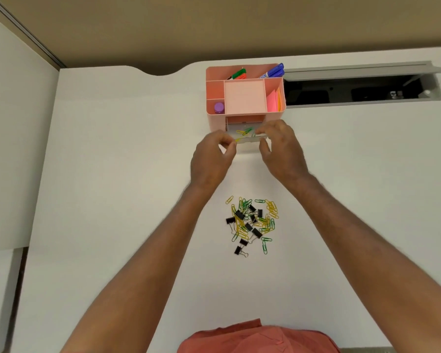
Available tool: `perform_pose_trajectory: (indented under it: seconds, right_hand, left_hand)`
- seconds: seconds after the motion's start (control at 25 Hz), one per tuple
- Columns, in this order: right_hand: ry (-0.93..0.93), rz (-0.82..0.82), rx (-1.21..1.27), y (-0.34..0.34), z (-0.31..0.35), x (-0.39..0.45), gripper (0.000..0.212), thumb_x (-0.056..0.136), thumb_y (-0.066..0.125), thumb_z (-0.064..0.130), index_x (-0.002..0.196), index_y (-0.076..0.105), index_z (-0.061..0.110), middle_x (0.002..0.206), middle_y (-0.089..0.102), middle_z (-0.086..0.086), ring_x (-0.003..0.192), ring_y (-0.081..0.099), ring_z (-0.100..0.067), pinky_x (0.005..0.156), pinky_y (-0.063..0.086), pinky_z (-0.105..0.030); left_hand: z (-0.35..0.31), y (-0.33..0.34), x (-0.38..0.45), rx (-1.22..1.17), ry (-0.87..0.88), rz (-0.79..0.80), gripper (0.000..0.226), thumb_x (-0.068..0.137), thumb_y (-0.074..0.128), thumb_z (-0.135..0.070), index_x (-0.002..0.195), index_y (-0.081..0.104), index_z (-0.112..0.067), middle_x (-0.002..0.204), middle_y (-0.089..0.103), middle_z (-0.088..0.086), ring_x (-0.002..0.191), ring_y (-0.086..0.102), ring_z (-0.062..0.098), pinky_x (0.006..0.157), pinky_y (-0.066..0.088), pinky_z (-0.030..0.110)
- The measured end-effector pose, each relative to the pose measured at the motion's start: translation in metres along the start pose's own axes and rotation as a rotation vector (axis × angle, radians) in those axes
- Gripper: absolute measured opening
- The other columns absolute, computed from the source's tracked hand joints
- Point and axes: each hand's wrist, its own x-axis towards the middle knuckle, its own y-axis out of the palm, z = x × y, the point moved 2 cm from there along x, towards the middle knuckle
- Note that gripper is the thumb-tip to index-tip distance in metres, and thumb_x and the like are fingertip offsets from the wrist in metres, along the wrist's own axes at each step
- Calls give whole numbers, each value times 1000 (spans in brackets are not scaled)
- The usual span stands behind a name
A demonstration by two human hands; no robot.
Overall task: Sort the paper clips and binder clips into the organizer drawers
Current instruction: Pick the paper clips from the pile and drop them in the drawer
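A pink desk organizer (pixel 215 118) stands at the back of the white desk. Its pale drawer (pixel 248 140) is pulled out toward me, and a few yellow and green paper clips (pixel 245 131) lie inside. My left hand (pixel 211 159) pinches the drawer's left front corner, where a bit of yellow clip shows by the fingertips. My right hand (pixel 281 151) grips the right front corner, thumb below and fingers on top. A mixed pile of yellow and green paper clips and black binder clips (pixel 251 222) lies on the desk between my forearms.
The organizer's top compartments hold markers (pixel 274 70), sticky notes (pixel 274 100) and a purple-capped item (pixel 219 107). To its right is an open cable tray recess (pixel 362 90) in the desk. The desk's curved back edge runs behind the organizer.
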Motion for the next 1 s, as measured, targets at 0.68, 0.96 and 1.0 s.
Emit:
perform_pose_trajectory:
  seconds: [0.68, 0.96, 1.0]
  right_hand:
    - [-21, 6, 220, -3, -8, -25, 30, 98, 55, 7, 124, 64, 19, 126, 59, 2, 102, 62, -12, 87, 58, -30]
    - [175, 257, 127, 9, -47, -127, 28, 95, 65, 20, 122, 62, 26, 110, 54, 9, 100, 57, -11, 85, 54, -35]
    - [201, 271, 120, 11, -51, -141, 36, 93, 68, 21, 128, 61, 24, 117, 54, 7, 107, 55, -15, 90, 52, -35]
  left_hand:
    - [30, 22, -21, 125, 33, 25, 15, 97, 59, -32, 111, 64, -32, 92, 59, -13, 77, 53, 3, 66, 38, 20]
    - [73, 33, -92, 289, -1, 318, 37, 95, 66, -22, 131, 62, -18, 120, 58, 3, 117, 49, 23, 94, 47, 35]
    - [71, 33, -95, 313, 9, 326, 38, 95, 66, -21, 133, 61, -18, 121, 58, 4, 118, 49, 24, 94, 48, 37]
